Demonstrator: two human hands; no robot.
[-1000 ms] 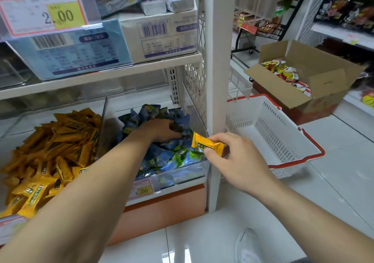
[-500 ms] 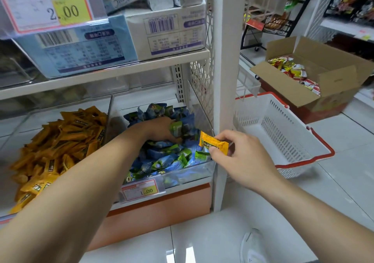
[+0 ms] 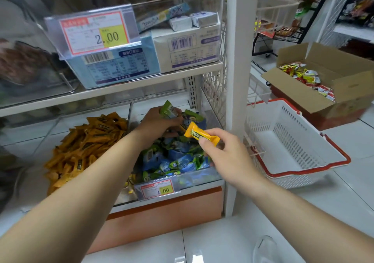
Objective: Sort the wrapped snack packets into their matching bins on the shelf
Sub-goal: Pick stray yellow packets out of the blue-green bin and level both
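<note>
Our left grip (image 3: 159, 121) clamps a green packet (image 3: 168, 110) over the right bin (image 3: 194, 178), heaped with blue and green packets (image 3: 174, 159). Our right grip (image 3: 224, 156) pinches 1 orange packet (image 3: 202, 135) above that same bin. The left bin (image 3: 68, 121) holds an orange pile (image 3: 87, 143). A floor box (image 3: 293, 92) holds red-yellow packets (image 3: 301, 73).

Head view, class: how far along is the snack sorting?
Done: the orange pile and blue-green pile sit in separate bins; the basket looks empty. In hand: the right hand pinches an orange packet, the left hand grips a green packet. Left: the orange packet likely belongs with the orange pile.
</note>
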